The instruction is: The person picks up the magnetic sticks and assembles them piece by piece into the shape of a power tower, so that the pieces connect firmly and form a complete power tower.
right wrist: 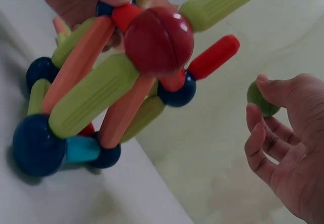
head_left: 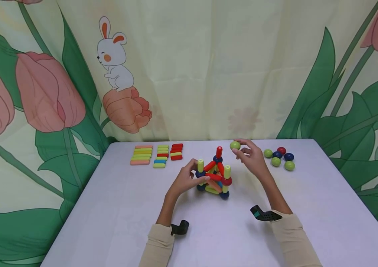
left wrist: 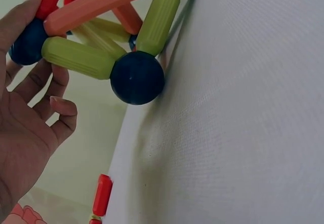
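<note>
A frame of coloured rods and balls [head_left: 214, 177] stands on the table, with three balls at its upper level and a rod rising from each. My left hand [head_left: 186, 179] grips its upper left corner, thumb and fingers around a dark blue ball [left wrist: 29, 41]. To the right of the frame's top, my right hand [head_left: 253, 158] pinches a light green ball [head_left: 234, 145] between thumb and fingertips, apart from the frame. In the right wrist view that green ball [right wrist: 261, 100] is near the level of the upright red rod [right wrist: 215, 57].
Loose rods in green, pink, red and blue [head_left: 141, 157] lie in three stacked columns at the back left. Several loose balls [head_left: 276, 161], green, dark blue and red, sit at the back right. A printed curtain [head_left: 189, 74] hangs behind the white table [head_left: 115, 222].
</note>
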Motion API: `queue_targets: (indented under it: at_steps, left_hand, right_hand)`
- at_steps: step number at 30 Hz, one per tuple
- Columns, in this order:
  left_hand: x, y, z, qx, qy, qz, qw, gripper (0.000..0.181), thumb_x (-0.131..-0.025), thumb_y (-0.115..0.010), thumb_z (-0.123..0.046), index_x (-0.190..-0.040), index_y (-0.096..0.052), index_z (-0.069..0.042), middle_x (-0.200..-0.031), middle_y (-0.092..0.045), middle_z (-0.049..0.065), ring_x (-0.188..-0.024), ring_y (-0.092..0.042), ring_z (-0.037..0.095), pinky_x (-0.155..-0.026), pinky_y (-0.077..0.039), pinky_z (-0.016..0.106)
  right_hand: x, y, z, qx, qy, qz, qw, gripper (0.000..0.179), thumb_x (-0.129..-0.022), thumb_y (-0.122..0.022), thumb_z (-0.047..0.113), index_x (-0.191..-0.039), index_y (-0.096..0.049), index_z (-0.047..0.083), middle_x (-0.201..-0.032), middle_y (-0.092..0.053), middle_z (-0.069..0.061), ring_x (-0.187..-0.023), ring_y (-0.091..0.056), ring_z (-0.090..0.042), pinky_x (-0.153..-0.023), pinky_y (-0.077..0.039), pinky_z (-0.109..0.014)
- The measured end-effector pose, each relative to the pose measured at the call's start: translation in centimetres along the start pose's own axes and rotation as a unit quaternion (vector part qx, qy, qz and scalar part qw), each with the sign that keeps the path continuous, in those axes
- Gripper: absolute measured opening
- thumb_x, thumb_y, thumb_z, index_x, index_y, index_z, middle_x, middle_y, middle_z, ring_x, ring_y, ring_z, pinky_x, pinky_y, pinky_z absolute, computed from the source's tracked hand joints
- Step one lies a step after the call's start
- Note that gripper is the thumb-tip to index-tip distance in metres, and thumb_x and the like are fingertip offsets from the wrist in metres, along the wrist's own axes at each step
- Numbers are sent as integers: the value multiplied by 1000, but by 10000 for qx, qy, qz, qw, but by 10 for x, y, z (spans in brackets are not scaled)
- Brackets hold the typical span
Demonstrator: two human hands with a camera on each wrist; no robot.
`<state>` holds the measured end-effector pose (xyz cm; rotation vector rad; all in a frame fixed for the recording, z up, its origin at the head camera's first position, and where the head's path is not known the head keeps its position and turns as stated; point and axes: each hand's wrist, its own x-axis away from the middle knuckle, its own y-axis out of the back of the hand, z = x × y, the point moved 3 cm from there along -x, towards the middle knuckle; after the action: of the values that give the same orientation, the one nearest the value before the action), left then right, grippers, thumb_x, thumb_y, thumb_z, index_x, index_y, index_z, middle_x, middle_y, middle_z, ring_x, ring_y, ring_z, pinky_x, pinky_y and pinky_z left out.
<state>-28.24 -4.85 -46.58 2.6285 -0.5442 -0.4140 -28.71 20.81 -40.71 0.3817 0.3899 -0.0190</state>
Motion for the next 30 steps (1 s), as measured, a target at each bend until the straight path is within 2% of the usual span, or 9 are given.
queue_targets:
  at_steps: [3, 6, 12, 13, 20, 24, 25, 27, 30]
  left_hand:
    - [0, 0, 0, -10, -9, -29, 10000, 46, -85, -74, -43, -114, -49, -17, -102, -62, 1, -92, -52, 16, -72, -44, 28]
    - [1, 0, 0, 14, -15, -39, 10000, 44, -85, -74, -41, -113, -49, -18, -101, -61, 1, -91, -51, 17, -71, -44, 28]
    - [1, 0, -1, 30, -45, -20, 10000, 41, -86, -73, -39, -112, -49, -18, -98, -59, 2, -89, -51, 18, -69, -43, 28]
    - [1, 0, -1, 19, -49, -11, 10000, 41, -86, -73, -38, -112, -48, -18, -98, -59, 2, -89, -51, 18, -69, -43, 28]
    - [2, -1, -2, 27, -27, -22, 10000, 40, -86, -74, -31, -114, -49, -17, -101, -61, 3, -90, -50, 17, -72, -44, 32]
    - [1, -2, -2, -26, -63, -70, 10000, 40, -87, -74, -25, -115, -48, -13, -100, -61, 6, -87, -49, 17, -71, -43, 34]
    - [1, -2, -3, -54, -64, -52, 10000, 40, -87, -74, -23, -115, -48, -11, -100, -61, 8, -87, -50, 20, -70, -42, 35]
    - [4, -1, -13, -44, -101, 0, 9999, 39, -87, -73, -21, -113, -48, -9, -97, -60, 10, -86, -51, 29, -69, -41, 34]
    - [4, 0, -14, -89, -155, 37, 9998, 39, -87, -73, -28, -110, -48, -10, -93, -59, 7, -83, -52, 32, -67, -42, 33]
  right_hand:
    - [0, -2, 31, -218, 257, 124, 9994, 44, -92, -66, 5, -133, -53, -2, -118, -55, -23, -70, -63, -17, -63, -52, -17]
    - [0, -5, 52, -357, 559, 223, 9975, 42, -90, -67, 1, -130, -54, -5, -116, -56, -25, -66, -60, -15, -61, -50, -16]
    - [0, -12, 73, 11, 877, 408, 9953, 39, -88, -68, 0, -126, -58, -5, -110, -60, -23, -67, -59, -36, -57, -48, -17]
    - [1, -13, 74, 77, 889, 447, 9950, 39, -88, -68, 0, -126, -58, -5, -109, -60, -22, -68, -58, -39, -57, -48, -18]
    - [2, -18, 75, 190, 1007, 543, 9932, 42, -89, -67, 0, -130, -57, -5, -108, -61, -21, -66, -59, -35, -60, -52, -21]
    - [1, -20, 74, 165, 1098, 549, 9923, 42, -90, -66, 0, -130, -56, -5, -106, -63, -22, -61, -59, -23, -56, -48, -18]
    - [1, -20, 74, 170, 1110, 552, 9921, 42, -90, -66, 0, -130, -56, -5, -107, -63, -22, -60, -58, -19, -55, -47, -18]
    - [0, -20, 73, 177, 1096, 581, 9921, 41, -90, -66, 0, -130, -56, -4, -109, -64, -23, -58, -56, -11, -55, -47, -19]
    - [0, -22, 73, 165, 1016, 652, 9925, 41, -91, -66, 1, -130, -57, -4, -115, -63, -24, -58, -58, -20, -56, -48, -18]
